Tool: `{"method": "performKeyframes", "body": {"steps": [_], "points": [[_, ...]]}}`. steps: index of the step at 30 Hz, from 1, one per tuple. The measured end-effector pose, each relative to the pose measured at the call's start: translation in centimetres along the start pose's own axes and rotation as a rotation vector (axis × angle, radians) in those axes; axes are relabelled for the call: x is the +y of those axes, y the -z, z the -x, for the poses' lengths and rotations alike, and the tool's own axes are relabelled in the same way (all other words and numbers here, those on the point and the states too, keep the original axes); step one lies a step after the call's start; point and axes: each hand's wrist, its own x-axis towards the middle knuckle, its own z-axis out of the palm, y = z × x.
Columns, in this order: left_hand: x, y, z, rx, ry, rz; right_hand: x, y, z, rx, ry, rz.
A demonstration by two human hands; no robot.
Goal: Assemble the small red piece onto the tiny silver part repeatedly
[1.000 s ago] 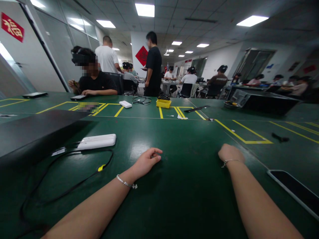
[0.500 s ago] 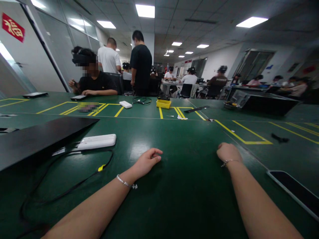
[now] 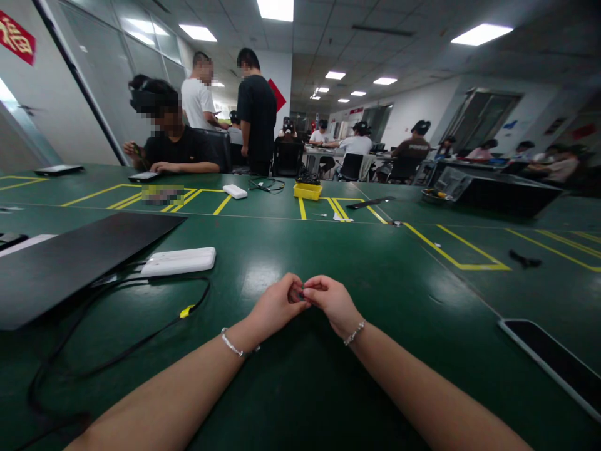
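Observation:
Over the middle of the green table (image 3: 375,263), my left hand (image 3: 280,304) and my right hand (image 3: 332,302) meet at the fingertips. The fingers of both are curled into a pinch, and something small and dark shows between them, too small to name. To the left of my left hand lies a white power bank (image 3: 179,260), with a black cable (image 3: 136,344) bearing a yellow tag (image 3: 186,311) looping toward the near edge. A phone with a dark screen (image 3: 554,360) lies right of my right arm.
A black panel (image 3: 89,260) covers the left side. Farther back stand a yellow box (image 3: 307,191), a white device (image 3: 235,191), a black strip (image 3: 370,203) and a large black case (image 3: 511,191). A person in black (image 3: 181,147) sits across the table; others are behind.
My right hand has moved left from the right side of the table to meet my left hand, its fingers now pinched. My left fingers have curled further. The view has shifted slightly.

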Motion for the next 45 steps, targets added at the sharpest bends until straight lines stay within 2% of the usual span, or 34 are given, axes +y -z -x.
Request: {"method": "performKeyframes", "body": {"steps": [6, 13, 21, 27, 33, 37, 41, 45], "points": [[0.5, 0.6, 0.2, 0.016, -0.066, -0.231, 0.2, 0.7, -0.1, -0.046, -0.121, -0.167], [-0.3, 0.7, 0.1, 0.020, -0.077, -0.222, 0.2, 1.0, -0.4, -0.031, -0.146, -0.239], [-0.1, 0.7, 0.1, 0.054, -0.096, -0.232, 0.3, 1.5, -0.6, -0.032, -0.176, -0.334], [0.2, 0.6, 0.1, 0.058, -0.116, -0.261, 0.8, 1.4, -0.6, -0.058, -0.160, -0.332], [0.1, 0.4, 0.2, 0.064, -0.135, -0.326, 0.7, 0.9, -0.4, -0.031, -0.138, -0.285], [0.1, 0.5, 0.2, 0.106, -0.103, -0.376, 0.3, 0.3, 0.0, -0.008, -0.145, -0.250], [0.3, 0.7, 0.1, 0.136, -0.062, -0.388, 0.0, -0.3, 0.4, -0.039, -0.149, -0.229], [0.1, 0.8, 0.1, 0.156, -0.033, -0.389, 0.5, -0.6, 0.4, -0.076, -0.087, -0.164]]}}
